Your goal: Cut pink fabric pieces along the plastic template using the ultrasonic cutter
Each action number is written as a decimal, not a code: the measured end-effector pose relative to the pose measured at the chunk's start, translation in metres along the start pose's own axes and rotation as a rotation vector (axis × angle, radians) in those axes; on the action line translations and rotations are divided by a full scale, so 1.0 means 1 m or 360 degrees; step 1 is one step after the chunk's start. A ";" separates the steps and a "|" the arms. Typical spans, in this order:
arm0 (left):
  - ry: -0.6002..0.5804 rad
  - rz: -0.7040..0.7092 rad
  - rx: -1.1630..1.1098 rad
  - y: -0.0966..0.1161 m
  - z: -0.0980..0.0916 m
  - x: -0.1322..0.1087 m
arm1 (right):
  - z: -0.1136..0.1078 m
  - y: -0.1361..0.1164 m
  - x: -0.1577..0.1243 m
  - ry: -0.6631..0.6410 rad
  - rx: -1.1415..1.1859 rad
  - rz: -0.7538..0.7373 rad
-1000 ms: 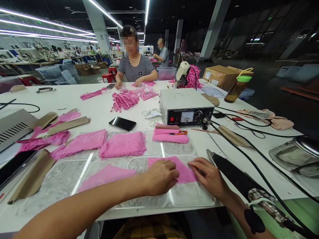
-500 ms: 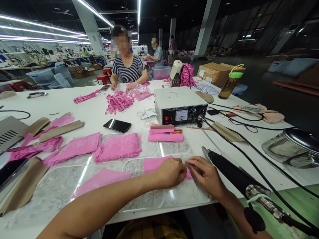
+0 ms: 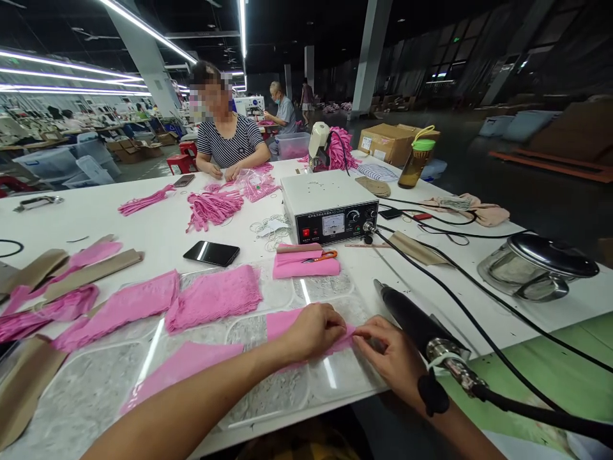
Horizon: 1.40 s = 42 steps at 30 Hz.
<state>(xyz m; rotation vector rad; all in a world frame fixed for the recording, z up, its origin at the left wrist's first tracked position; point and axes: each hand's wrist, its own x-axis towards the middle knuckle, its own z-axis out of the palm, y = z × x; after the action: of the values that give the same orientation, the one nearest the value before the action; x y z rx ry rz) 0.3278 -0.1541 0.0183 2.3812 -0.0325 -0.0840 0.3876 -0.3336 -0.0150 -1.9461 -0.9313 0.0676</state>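
Both hands work on a strip of pink fabric [image 3: 282,322] that lies on the clear patterned mat [image 3: 268,396] near the front edge. My left hand [image 3: 318,331] is closed, pinching the fabric close to its right end. My right hand [image 3: 390,351] pinches the tip of that end between thumb and fingers. Left of the hands, a flat pink piece [image 3: 184,367] lies partly under my left forearm. Beyond it sits a stack of pink lace-edged pieces [image 3: 215,297]. A black handheld tool [image 3: 416,319] with a metal tip rests just right of my right hand.
A white control box [image 3: 330,207] stands behind, its black cables crossing the right side. Orange-handled scissors [image 3: 325,256] lie on folded pink fabric [image 3: 306,267]. A phone [image 3: 211,253], a lidded glass pot [image 3: 531,268] and a bottle [image 3: 416,163] are around. A co-worker [image 3: 230,140] sits opposite.
The view has shifted to the right, so things appear further left. Both hands stay at the fabric's right end, and a bit more of its pink tip shows between them.
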 end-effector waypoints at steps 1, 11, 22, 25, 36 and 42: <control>0.0002 -0.0004 -0.0013 0.000 0.000 -0.001 | 0.000 -0.003 0.001 -0.0006 0.0016 0.0012; 0.0026 0.0001 -0.0125 0.001 -0.001 -0.003 | 0.001 -0.007 0.005 -0.0002 0.0121 0.0073; 0.0038 -0.0011 -0.0194 -0.001 -0.001 -0.002 | 0.000 -0.008 0.007 -0.0027 0.0164 0.0105; 0.0035 -0.0031 -0.0217 -0.001 0.000 -0.002 | 0.000 -0.007 0.008 -0.0047 0.0172 0.0116; -0.0001 0.0018 -0.0267 -0.002 0.001 -0.003 | 0.000 -0.010 0.009 -0.0071 0.0181 0.0138; 0.0020 0.0045 -0.0265 -0.002 0.003 -0.003 | 0.001 -0.008 0.007 -0.0042 0.0139 0.0185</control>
<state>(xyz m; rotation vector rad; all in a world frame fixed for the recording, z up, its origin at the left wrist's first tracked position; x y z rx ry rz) 0.3244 -0.1544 0.0152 2.2143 -0.0517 -0.0562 0.3877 -0.3270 -0.0074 -1.9209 -0.8180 0.1985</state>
